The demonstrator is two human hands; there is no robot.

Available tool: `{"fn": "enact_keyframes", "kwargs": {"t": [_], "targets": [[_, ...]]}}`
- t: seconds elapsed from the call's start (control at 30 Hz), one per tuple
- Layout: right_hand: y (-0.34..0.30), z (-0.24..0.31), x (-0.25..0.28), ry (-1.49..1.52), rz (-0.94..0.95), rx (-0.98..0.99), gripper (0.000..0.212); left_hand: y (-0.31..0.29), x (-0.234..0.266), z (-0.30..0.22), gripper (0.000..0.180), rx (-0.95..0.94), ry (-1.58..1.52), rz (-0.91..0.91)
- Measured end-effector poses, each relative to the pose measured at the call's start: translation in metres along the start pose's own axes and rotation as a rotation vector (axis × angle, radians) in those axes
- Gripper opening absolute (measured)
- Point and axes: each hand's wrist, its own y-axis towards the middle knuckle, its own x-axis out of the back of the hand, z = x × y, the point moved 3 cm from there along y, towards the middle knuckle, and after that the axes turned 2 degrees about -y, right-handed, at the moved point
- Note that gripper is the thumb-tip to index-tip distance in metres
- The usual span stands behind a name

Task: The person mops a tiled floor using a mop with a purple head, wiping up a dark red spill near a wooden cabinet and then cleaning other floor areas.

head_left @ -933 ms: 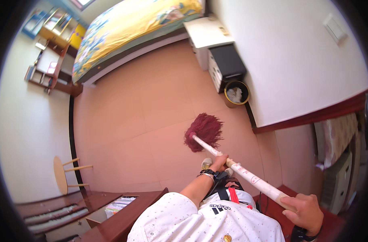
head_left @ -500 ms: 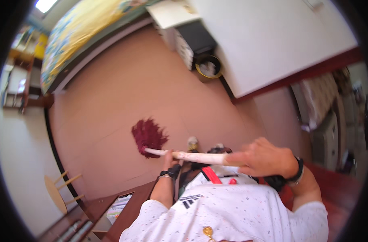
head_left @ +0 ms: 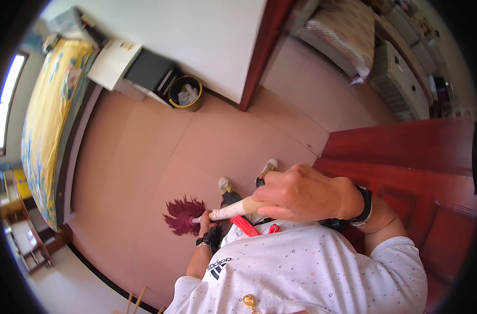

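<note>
A mop with a dark red, stringy head (head_left: 182, 215) and a pale handle (head_left: 229, 210) slants across the front of my body. Nearer the mop head, my left hand (head_left: 208, 224) is wrapped round the handle. My right hand (head_left: 304, 193) is closed over the handle's upper end, closer to the camera. The mop head is left of my feet, low over the floor; whether its strands touch the floor I cannot tell. Both wrists wear dark bands.
A red wooden door (head_left: 395, 178) stands close on my right. Ahead are a bin (head_left: 194, 102) holding white waste, a black cabinet (head_left: 149, 70) and a white wall corner (head_left: 241, 104). A bed (head_left: 50, 125) with yellow covers lies left; another bed (head_left: 343, 31) shows through the doorway.
My view has swung to the right, bringing the red door and the other room into sight. The mop head now sits nearer my body, and both hands still grip the handle.
</note>
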Motion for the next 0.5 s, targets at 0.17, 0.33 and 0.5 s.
{"fn": "enact_keyframes", "kwargs": {"t": [0.17, 0.33, 0.5], "targets": [[-0.058, -0.056, 0.024, 0.066, -0.124, -0.092, 0.015, 0.036, -0.083, 0.022, 0.019, -0.186, 0.333, -0.446], [-0.112, -0.100, 0.059, 0.191, -0.341, -0.223, 0.012, 0.089, -0.132, 0.021, 0.023, -0.116, 0.472, -0.370], [-0.153, -0.135, 0.096, 0.138, -0.563, -0.306, 0.011, 0.150, -0.213, 0.043, 0.027, -0.064, 0.384, -0.248]]}}
